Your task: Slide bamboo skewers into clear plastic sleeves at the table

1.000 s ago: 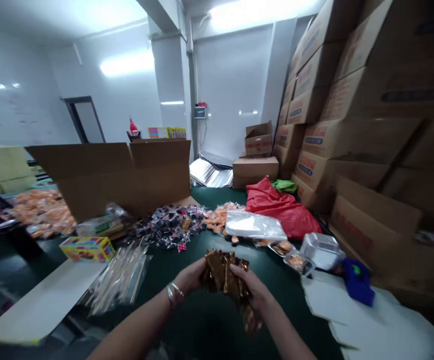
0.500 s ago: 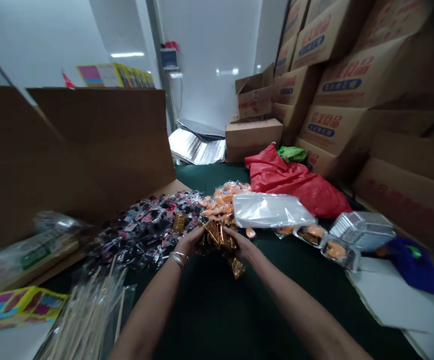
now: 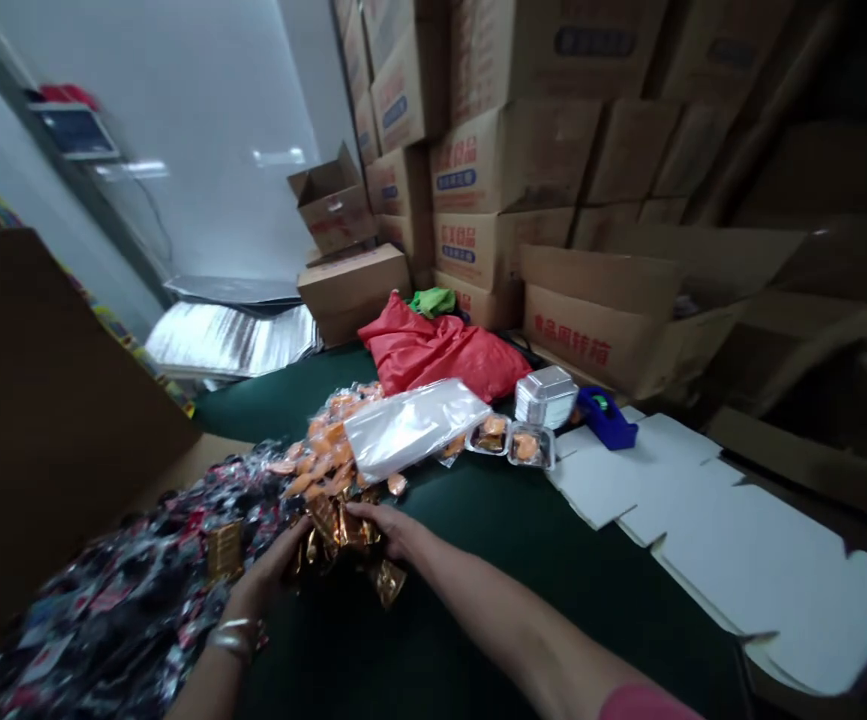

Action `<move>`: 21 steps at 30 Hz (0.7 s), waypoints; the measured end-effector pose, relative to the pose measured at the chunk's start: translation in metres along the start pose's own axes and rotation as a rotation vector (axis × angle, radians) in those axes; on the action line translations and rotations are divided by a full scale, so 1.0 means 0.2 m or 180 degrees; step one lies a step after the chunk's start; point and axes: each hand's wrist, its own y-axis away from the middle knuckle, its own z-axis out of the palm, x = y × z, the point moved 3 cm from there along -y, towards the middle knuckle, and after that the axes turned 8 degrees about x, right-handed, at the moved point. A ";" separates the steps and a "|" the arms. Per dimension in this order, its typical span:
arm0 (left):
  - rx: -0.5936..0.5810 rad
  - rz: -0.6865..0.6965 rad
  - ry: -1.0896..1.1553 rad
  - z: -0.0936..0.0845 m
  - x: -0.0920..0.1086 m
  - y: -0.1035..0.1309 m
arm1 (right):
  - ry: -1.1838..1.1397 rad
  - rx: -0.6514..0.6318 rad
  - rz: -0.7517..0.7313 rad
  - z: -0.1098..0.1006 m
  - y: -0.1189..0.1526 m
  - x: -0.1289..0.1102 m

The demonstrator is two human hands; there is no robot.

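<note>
Gold-wrapped packets [image 3: 339, 525] are bunched between my two hands over the dark green table [image 3: 478, 570]. My left hand [image 3: 287, 548] grips the bunch from the left, a metal bracelet on its wrist. From the right, my right hand [image 3: 388, 528] closes on the same bunch, thumb on top. One gold packet [image 3: 389, 582] hangs or lies below the bunch; I cannot tell which. Just beyond lie orange pieces in clear wrappers [image 3: 320, 450]. A heap of dark wrapped pieces [image 3: 140, 570] spreads to the left, with a single gold packet [image 3: 224, 552] on it.
Clear plastic bags [image 3: 414, 425] lie beyond my hands, near a red bag [image 3: 440, 350]. To the right are filled clear trays [image 3: 530, 445], stacked trays [image 3: 545, 397], a blue tape dispenser [image 3: 609, 420] and white card sheets [image 3: 763, 540]. Cardboard boxes [image 3: 470, 170] rise behind.
The view has swung to the right, so the table's contents sit further left and more white sheets show. Both hands still hold the gold packets.
</note>
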 end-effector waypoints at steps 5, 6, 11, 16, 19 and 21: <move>-0.0218 -0.0235 -0.0063 0.10 -0.04 0.03 | -0.0104 -0.0036 0.0023 -0.05 0.06 -0.01; -0.0294 -0.0234 -0.0054 0.13 -0.05 0.06 | -0.0101 -0.0059 0.0037 -0.09 0.08 -0.01; -0.0469 -0.0153 0.0164 0.28 -0.07 0.12 | 0.0086 -0.0117 0.0095 -0.24 0.17 -0.02; -0.0195 -0.0127 0.0256 0.12 -0.08 0.13 | 0.0329 -0.0221 -0.0072 -0.11 0.10 0.11; 0.0174 -0.0030 0.0257 -0.02 -0.07 0.10 | 0.0500 -0.0177 -0.0356 0.04 0.01 0.17; 0.0416 0.0103 0.0287 -0.09 -0.05 0.06 | 0.0649 0.0023 -0.0678 0.12 -0.04 0.15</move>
